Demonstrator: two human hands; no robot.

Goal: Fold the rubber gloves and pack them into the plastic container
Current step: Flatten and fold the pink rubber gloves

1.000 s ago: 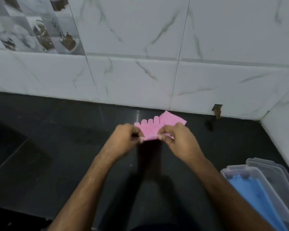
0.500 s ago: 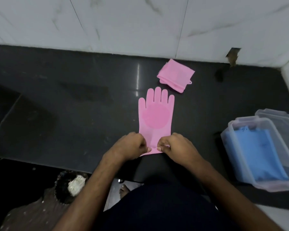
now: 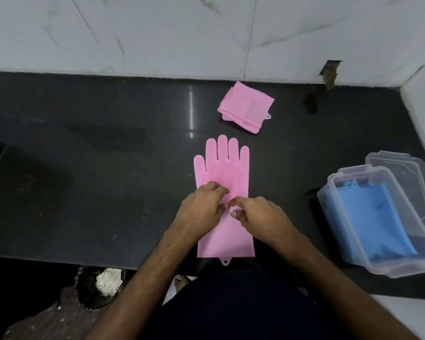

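change: flat pink glove (image 3: pixel 222 175) now spread on tabletop (image 3: pixel 108 168), my hands moved from cuff to palm
left grip (image 3: pixel 201 207): pinching glove, I think
right grip (image 3: pixel 258 213): curled, contact unclear
folded glove (image 3: pixel 245 106): 12 o'clock
container (image 3: pixel 378 217): 3 o'clock
next: fold

pink gloves: 2 (image 3: pixel 223 175) (image 3: pixel 246 106) | blue gloves: uncertain (image 3: pixel 373 217) | containers: 1 (image 3: pixel 398 269) | lids: 1 (image 3: pixel 407 173) | hands: 2 (image 3: pixel 201 209) (image 3: pixel 260 214)

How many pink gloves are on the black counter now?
2: one pink glove lies flat under both hands, and a folded pink glove sits beyond it, near the wall. Neither is hidden.
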